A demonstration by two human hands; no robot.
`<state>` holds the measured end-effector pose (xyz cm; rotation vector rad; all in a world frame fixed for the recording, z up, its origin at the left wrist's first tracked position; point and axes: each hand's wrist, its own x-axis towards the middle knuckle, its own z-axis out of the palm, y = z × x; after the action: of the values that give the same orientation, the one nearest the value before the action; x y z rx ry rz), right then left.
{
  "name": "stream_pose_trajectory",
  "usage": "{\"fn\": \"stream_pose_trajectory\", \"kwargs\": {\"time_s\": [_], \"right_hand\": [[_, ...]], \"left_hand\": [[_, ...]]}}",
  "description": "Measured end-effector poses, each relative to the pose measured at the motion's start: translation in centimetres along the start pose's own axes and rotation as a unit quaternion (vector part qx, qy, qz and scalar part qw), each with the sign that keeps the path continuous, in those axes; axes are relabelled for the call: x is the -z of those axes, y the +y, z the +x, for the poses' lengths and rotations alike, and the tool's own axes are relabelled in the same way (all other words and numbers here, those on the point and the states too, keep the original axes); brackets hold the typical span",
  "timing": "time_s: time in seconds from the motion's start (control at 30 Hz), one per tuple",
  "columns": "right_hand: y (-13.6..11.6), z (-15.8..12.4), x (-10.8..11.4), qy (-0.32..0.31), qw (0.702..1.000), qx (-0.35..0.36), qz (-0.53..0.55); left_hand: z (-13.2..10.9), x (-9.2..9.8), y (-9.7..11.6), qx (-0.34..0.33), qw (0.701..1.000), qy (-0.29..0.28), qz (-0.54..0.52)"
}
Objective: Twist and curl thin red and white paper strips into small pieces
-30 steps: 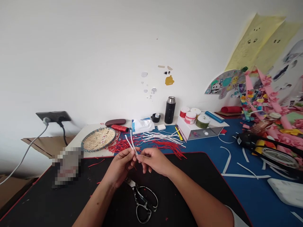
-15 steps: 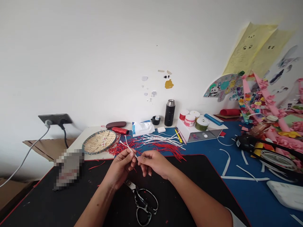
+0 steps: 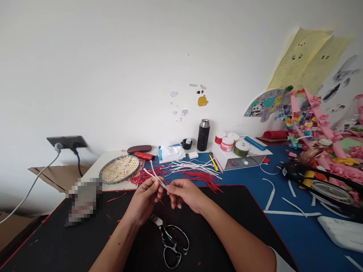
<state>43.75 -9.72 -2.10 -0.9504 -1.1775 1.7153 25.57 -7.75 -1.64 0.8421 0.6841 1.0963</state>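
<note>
Here, left grip (image 3: 144,200) pinching white paper strips (image 3: 155,177), right grip (image 3: 184,194) closed on their lower ends, both above a black mat (image 3: 70,241), scissors (image 3: 170,238) lying just below, red paper fringe (image 3: 202,181) and loose white strips (image 3: 193,165) beyond on the blue bench (image 3: 297,234)

The hands (image 3: 166,194) meet over a desk mat (image 3: 70,241), with paper strips (image 3: 155,177) held between them and scissors (image 3: 170,240) lying on the mat just below. Behind the mat, a woven tray (image 3: 119,169) sits at the left on the surface (image 3: 95,172), with a spool (image 3: 144,156) just behind its right edge. To the right, a tissue packet (image 3: 170,153) lies behind a loose pile of strips (image 3: 193,166). Further right, a flask (image 3: 203,135) stands beside jars (image 3: 227,139) on a box (image 3: 238,162). Paper flowers (image 3: 317,128) are heaped at the far right against the wall (image 3: 113,75).
</note>
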Motion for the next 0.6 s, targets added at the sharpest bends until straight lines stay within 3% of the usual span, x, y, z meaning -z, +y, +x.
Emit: {"fn": "stream_pose_trajectory", "kwargs": {"time_s": [0.6], "right_hand": [[0.4,0.18,0.22,-0.006,0.999,0.005,-0.036]], "left_hand": [[0.1,-0.03,0.15,-0.007,0.999,0.049,0.003]]}}
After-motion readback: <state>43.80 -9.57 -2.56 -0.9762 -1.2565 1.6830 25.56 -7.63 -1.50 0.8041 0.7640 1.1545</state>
